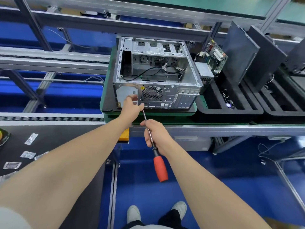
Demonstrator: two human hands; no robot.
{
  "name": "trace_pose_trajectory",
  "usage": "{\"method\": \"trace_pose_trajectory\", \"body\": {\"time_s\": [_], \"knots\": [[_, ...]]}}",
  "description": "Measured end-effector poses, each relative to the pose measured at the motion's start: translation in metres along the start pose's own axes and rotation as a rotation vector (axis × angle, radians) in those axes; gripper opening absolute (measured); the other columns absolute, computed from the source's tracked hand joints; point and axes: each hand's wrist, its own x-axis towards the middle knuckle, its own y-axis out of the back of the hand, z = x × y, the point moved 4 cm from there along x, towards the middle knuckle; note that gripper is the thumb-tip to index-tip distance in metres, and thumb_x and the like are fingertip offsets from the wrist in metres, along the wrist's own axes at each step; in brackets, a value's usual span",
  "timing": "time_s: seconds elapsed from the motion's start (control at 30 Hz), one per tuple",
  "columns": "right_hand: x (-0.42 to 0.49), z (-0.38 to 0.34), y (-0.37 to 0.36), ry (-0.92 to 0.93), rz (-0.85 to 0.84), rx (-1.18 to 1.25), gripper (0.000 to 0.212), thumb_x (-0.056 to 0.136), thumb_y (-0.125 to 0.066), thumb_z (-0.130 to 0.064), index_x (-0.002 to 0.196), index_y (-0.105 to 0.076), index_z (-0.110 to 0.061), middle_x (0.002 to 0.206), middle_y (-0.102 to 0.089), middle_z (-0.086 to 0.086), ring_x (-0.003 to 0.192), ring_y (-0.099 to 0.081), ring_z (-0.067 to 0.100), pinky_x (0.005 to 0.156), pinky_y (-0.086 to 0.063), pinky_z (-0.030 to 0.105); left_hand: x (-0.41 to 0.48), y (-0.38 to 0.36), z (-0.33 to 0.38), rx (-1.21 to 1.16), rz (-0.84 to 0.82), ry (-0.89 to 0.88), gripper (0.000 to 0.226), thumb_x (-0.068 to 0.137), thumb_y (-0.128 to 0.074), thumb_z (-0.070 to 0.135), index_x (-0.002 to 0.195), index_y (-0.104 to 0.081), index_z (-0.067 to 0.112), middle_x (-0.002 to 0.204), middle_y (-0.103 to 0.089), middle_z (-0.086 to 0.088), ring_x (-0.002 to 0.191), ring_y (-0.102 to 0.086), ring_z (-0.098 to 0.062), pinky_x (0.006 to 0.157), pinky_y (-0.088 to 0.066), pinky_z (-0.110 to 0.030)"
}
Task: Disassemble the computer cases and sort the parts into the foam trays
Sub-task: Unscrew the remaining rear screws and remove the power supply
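- Computer case (156,75) sits in the upper middle of the frame on a green-edged pallet (105,90), with its open side facing up and its rear panel towards the camera.
- Inside the case, loose black cables lie across the bare metal floor, and a round fan grille shows on the rear panel.
- Left hand (132,105) reaches to the lower left of the rear panel with thumb and fingers slightly apart; I cannot tell whether they pinch anything.
- Right hand (155,136), below the case, is curled round the metal shaft of a screwdriver (160,169).
- Its red handle hangs below the right hand, and its tip points up, ending just beside the left hand's thumb.
- Black foam tray (231,111) lies right of the case, just beside the pallet.
- A motherboard (214,55) stands upright in it, with a grey power supply (204,71) in front of it and dark panels (239,52) upright further right.
- Small silver packets (30,139) lie on a dark bench at the lower left.
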Motion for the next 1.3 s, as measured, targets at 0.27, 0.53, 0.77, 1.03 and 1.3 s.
{"method": "trace_pose_trajectory", "body": {"time_s": [0.27,0.53,0.77,1.03,1.3], "knots": [[0.016,0.001,0.001,-0.003,0.094,-0.026,0.03,0.111,-0.036,-0.029,0.117,-0.064,-0.019,0.057,-0.058,-0.001,0.04,-0.05,0.014,0.04,-0.043,0.026,0.021,0.005,-0.001,0.046,-0.117,-0.008,0.076,0.084,-0.065,-0.012,0.143,-0.036,0.026,0.144,-0.047,-0.002,0.133,-0.042,-0.02,0.102,-0.041,-0.038],[0.02,0.004,-0.001,0.003,0.102,-0.02,0.029,0.112,-0.038,-0.028,0.115,-0.065,-0.019,0.056,-0.057,-0.001,0.039,-0.049,0.015,0.038,-0.042,0.026,0.026,0.0,-0.002,0.129,-0.178,-0.055,0.064,0.089,-0.063,-0.005,0.142,-0.042,0.024,0.14,-0.053,0.003,0.131,-0.047,-0.02,0.105,-0.041,-0.039],[0.02,0.003,-0.005,0.019,0.116,-0.019,0.028,0.111,-0.039,-0.027,0.113,-0.065,-0.018,0.056,-0.057,0.0,0.038,-0.049,0.016,0.038,-0.041,0.025,0.01,-0.003,0.002,-0.001,-0.149,0.016,0.082,0.068,-0.054,0.016,0.148,-0.041,0.028,0.132,-0.057,-0.012,0.119,-0.05,-0.028,0.104,-0.04,-0.044],[0.019,0.008,-0.007,0.016,0.114,-0.051,0.028,0.112,-0.038,-0.028,0.113,-0.065,-0.02,0.056,-0.058,0.0,0.038,-0.049,0.016,0.039,-0.041,0.025,0.008,-0.013,-0.003,0.048,-0.155,-0.074,0.071,0.091,-0.072,0.007,0.147,-0.032,0.025,0.137,-0.054,-0.002,0.118,-0.061,-0.026,0.105,-0.05,-0.046],[0.019,0.009,-0.009,0.012,0.121,-0.006,0.028,0.112,-0.04,-0.03,0.113,-0.066,-0.02,0.056,-0.058,0.0,0.039,-0.049,0.016,0.039,-0.04,0.025,0.008,-0.011,-0.002,0.04,-0.163,-0.081,0.071,0.092,-0.074,0.01,0.147,-0.032,0.023,0.13,-0.057,0.002,0.113,-0.065,-0.028,0.104,-0.052,-0.05]]}}
